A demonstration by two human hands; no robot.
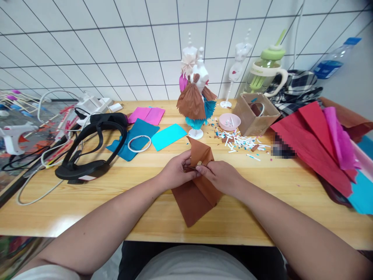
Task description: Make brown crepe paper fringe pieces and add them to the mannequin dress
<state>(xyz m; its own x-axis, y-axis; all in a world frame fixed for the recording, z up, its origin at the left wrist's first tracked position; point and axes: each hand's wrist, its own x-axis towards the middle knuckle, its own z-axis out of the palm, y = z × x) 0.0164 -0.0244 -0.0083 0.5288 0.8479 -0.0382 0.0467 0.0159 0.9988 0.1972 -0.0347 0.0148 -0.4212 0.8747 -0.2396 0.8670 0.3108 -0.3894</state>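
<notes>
A folded brown sheet (194, 200) hangs over the wooden table in front of me, its upper corner pointing up and its wide lower part slanting down. My left hand (177, 169) pinches its left edge near the middle. From the right, my right hand (223, 175) grips the same sheet, and the thumbs of both hands nearly meet on it. Something small and tan shows by the right thumb, too small to make out. Beyond the hands a small white mannequin (201, 76) stands upright beside a brown pleated paper dress (192, 102) with blue fringed paper below.
Scraps (243, 140) lie beside a pink dish (230, 122) and a cardboard box (255, 116). At left are a black headset (96, 169), a white ring (139, 144) and a glue gun (17, 136). Red sheets (317, 144) lie at right near a green-lidded cup (265, 74).
</notes>
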